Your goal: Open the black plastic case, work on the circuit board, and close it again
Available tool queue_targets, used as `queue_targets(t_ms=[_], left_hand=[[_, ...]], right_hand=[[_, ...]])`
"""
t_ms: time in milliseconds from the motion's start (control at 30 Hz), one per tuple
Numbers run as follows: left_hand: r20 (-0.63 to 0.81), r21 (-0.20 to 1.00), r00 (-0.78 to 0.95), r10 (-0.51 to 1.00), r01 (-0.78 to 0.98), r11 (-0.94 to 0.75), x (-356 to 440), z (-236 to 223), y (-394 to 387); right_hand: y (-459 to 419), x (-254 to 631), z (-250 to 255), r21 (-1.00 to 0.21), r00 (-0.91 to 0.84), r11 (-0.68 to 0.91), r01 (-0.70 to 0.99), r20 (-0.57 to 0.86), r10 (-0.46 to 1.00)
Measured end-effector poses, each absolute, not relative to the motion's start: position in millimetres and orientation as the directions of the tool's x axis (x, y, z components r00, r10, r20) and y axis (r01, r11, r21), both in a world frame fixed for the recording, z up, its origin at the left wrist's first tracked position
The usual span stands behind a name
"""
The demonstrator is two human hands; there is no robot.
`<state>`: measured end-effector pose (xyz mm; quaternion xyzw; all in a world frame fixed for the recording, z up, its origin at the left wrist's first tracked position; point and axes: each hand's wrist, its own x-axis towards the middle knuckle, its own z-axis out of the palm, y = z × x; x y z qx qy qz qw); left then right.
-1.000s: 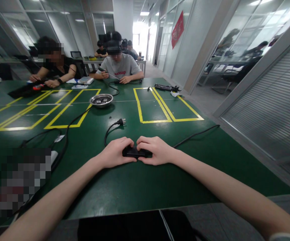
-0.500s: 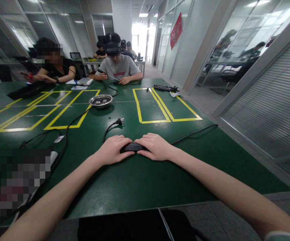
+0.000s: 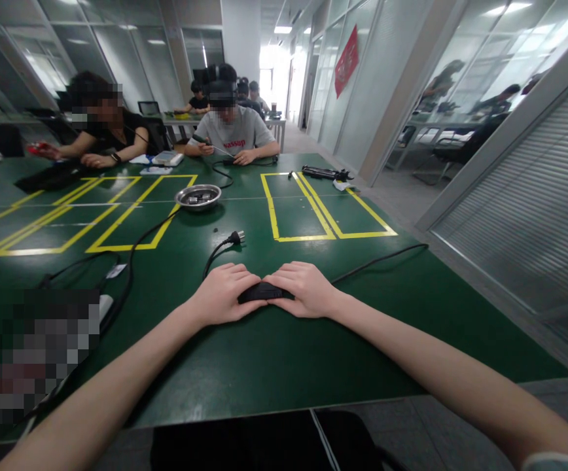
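Note:
Between my two hands is a small black elongated casing (image 3: 263, 292), perhaps a power adapter. My left hand (image 3: 225, 292) grips its left end, thumb along the near side and fingers over the far side. The right end is held the same way by my right hand (image 3: 303, 288). Much of the casing is hidden by my fingers. A black cord with a plug (image 3: 236, 238) curves out from behind my left hand and lies on the green table (image 3: 245, 366). Another black cable (image 3: 382, 258) runs from behind my right hand toward the table's right edge.
A metal bowl (image 3: 198, 197) with small metal parts stands beyond my hands. Yellow tape outlines (image 3: 333, 236) mark the table. A folded black tripod-like object (image 3: 326, 173) lies at the far right. Two people (image 3: 235, 131) sit opposite. Cables (image 3: 129, 261) and a blurred-out object lie left.
The casing has tilted or rolled slightly in my hands, and its near face looks different. My hands have barely shifted. The person at far left has moved their hands apart.

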<state>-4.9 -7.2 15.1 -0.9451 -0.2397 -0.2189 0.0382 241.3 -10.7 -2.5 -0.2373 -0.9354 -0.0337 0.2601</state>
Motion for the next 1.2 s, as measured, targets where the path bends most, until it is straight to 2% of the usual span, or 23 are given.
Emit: queue_targets(t_ms=[233,500,733,967,1200], left_hand=[[0.484,0.073,0.757,0.439,0.465,-0.882,-4.7,13.6,-8.9],[0.476,0.242,0.718,0.508,0.448,-0.861,-10.7,11.3,-5.5],[0.488,0.327,0.677,0.550,0.443,-0.835,-9.4,5.8,-5.4],[0.527,0.249,0.714,0.461,0.389,-0.887,-6.5,9.8,-6.7],[0.500,0.140,0.738,0.454,0.448,-0.883,-8.6,12.2,-7.2]], right_hand=[[-11.8,239.8,-2.8,-0.144,-0.729,0.872,0.469,0.494,0.474],[-10.4,242.1,-7.3,-0.186,-0.726,0.883,0.431,0.509,0.462],[-5.9,244.1,-14.4,-0.210,-0.703,0.884,0.418,0.542,0.461],[-7.2,241.9,-10.1,-0.260,-0.704,0.882,0.393,0.533,0.470],[-10.5,241.9,-3.7,-0.205,-0.746,0.881,0.427,0.471,0.471]])
